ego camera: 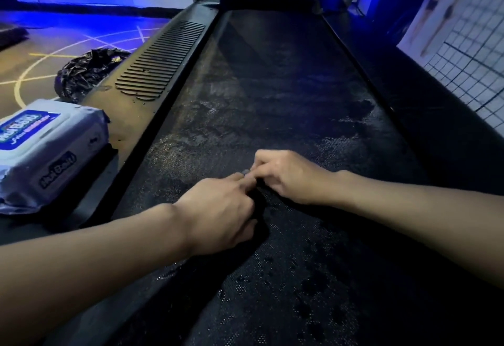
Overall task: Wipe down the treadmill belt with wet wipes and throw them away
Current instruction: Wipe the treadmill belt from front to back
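Observation:
The black treadmill belt (272, 94) runs away from me, with wet streaks and dusty patches on it. My left hand (221, 209) and my right hand (286, 176) meet fingertip to fingertip at the belt's middle, both pressed down. Their fingers curl around a dark, soiled wet wipe (260, 195) that lies on the belt. It is mostly hidden under them, and only a small grey bit shows between the fingertips.
A pack of wet wipes (51, 149) lies on the left side rail (161, 59), which has a ribbed foot strip. A black trash bag (84, 73) sits on the floor beyond it. A wire grid panel (469, 53) stands to the right of the treadmill.

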`<state>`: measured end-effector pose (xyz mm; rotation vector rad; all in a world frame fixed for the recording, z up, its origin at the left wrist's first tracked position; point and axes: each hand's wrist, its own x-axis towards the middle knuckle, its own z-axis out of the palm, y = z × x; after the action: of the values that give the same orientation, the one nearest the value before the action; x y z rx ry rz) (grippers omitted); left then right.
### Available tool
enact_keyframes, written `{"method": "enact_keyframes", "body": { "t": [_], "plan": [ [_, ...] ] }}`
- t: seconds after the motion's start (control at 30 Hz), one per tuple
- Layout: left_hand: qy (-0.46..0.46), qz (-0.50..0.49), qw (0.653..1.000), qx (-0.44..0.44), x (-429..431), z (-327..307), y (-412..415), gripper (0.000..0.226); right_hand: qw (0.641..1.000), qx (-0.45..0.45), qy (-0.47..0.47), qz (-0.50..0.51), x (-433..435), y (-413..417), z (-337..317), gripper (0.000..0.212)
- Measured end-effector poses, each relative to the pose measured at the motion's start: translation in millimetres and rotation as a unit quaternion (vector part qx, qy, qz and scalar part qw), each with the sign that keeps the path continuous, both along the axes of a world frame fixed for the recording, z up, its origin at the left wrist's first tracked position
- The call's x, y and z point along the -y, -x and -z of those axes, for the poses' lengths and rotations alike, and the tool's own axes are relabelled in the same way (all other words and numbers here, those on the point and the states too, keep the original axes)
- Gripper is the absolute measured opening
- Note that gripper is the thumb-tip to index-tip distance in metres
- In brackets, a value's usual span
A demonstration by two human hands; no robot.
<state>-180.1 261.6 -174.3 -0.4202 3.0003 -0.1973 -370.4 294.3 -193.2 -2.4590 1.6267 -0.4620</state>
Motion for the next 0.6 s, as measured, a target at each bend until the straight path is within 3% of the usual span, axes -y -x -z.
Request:
{"method": "enact_keyframes", "body": {
  "t": [0.13,0.3,0.47,0.6],
  "plan": [
    [0.015,-0.003,1.000,0.021,-5.6,-3.0,10.5,0.044,0.989,0.035,0.023,0.139,23.5,27.7,4.8,0.016],
    [0.034,-0.009,0.999,0.016,-10.1,-6.7,24.0,0.042,0.999,-0.016,-0.003,0.028,-13.1,8.4,0.0,0.020],
    [0.012,-0.016,1.000,0.007,-8.0,-3.7,29.5,0.048,0.985,-0.012,0.050,0.165,8.0,45.6,0.4,0.018],
    [-0.012,0.017,1.000,0.008,-17.8,0.7,35.0,0.036,0.998,0.003,0.015,0.069,-24.4,29.3,2.0,0.016]
  ]
}}
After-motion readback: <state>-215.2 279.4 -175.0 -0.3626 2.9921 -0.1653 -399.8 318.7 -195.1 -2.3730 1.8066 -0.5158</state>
